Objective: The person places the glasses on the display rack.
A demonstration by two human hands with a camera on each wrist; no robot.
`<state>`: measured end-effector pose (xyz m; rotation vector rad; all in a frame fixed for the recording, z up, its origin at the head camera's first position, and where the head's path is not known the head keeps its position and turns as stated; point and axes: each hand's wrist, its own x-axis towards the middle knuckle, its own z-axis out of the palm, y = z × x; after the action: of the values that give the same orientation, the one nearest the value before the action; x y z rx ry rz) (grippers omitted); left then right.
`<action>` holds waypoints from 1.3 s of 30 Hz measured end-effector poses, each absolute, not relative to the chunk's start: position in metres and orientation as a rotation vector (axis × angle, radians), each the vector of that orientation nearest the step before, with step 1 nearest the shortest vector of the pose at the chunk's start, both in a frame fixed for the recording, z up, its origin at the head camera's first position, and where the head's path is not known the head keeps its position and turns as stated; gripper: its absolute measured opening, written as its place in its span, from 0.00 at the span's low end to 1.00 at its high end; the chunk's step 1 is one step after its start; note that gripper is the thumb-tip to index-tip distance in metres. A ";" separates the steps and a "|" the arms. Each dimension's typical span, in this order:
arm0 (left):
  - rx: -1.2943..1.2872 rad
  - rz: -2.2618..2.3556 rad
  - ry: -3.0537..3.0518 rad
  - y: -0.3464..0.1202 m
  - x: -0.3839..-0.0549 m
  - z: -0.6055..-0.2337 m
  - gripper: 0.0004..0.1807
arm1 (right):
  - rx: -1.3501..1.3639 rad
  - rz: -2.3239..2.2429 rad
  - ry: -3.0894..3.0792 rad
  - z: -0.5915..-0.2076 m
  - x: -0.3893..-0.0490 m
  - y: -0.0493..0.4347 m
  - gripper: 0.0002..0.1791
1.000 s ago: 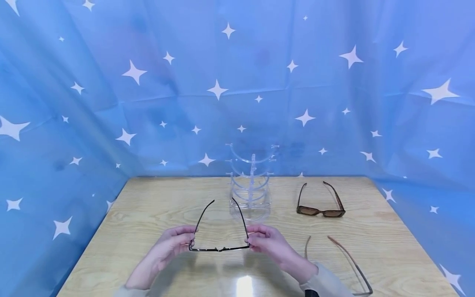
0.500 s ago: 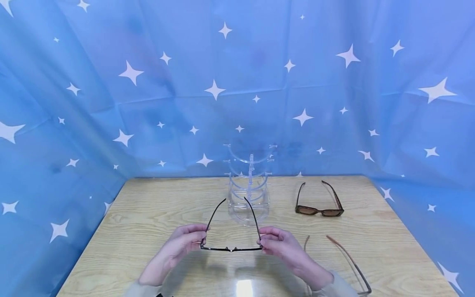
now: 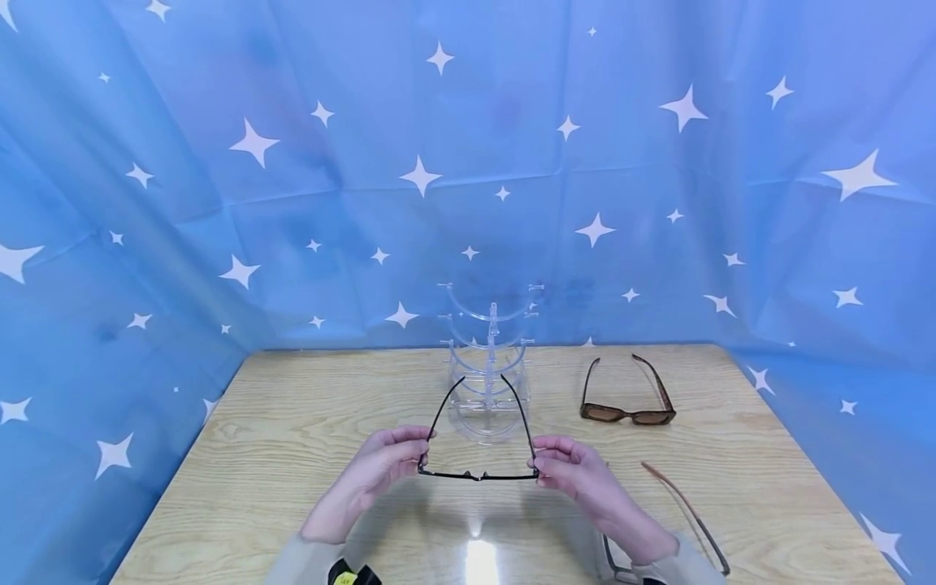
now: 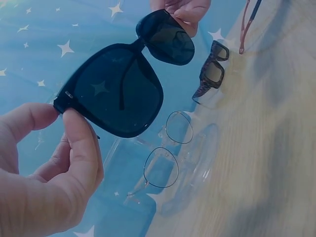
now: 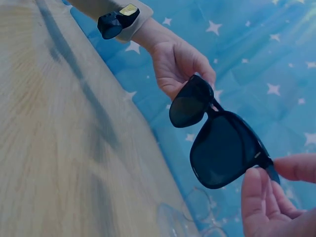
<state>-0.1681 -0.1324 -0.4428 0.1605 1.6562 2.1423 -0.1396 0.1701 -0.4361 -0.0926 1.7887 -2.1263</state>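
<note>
Black sunglasses [image 3: 478,477] with large dark lenses [image 4: 118,91] are held up above the table, temples unfolded and pointing away from me. My left hand [image 3: 386,469] pinches the left hinge end between thumb and fingers. At the opposite hinge my right hand [image 3: 578,479] pinches the frame likewise. Beyond the temple tips stands a clear tiered eyewear rack [image 3: 491,341], its lower part seen between the temples. Thin wire-rimmed glasses [image 4: 161,168] show on the rack in the left wrist view.
Brown tortoiseshell sunglasses [image 3: 627,414] lie unfolded at the back right of the wooden table [image 3: 329,382]. Another pair of glasses [image 3: 687,508] lies nearer on the right, partly hidden by my right forearm. A blue star-patterned curtain [image 3: 351,219] encloses the back and sides.
Both hands have carried the black sunglasses to the right and slightly farther away, so they now line up in front of the rack. The grip stays the same.
</note>
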 end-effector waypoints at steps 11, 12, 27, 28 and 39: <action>0.126 2.212 1.620 -0.123 -0.178 -0.441 0.19 | -0.117 -2.139 1.777 -0.433 -0.155 0.177 0.19; 0.108 2.218 1.612 -0.122 -0.179 -0.440 0.17 | -0.116 -2.140 1.782 -0.432 -0.157 0.177 0.20; -0.052 2.327 1.620 -0.107 -0.209 -0.433 0.13 | 0.014 -2.136 1.849 -0.416 -0.197 0.180 0.20; -0.059 2.334 1.618 -0.106 -0.212 -0.432 0.14 | 0.018 -2.133 1.855 -0.415 -0.200 0.181 0.20; -0.139 2.439 1.588 -0.099 -0.235 -0.427 0.13 | 0.023 -2.152 1.851 -0.407 -0.228 0.179 0.19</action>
<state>-0.2346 -0.0991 -0.4271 -0.1390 1.5877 2.4390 -0.2280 0.1795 -0.4068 0.0232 1.8505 -2.1518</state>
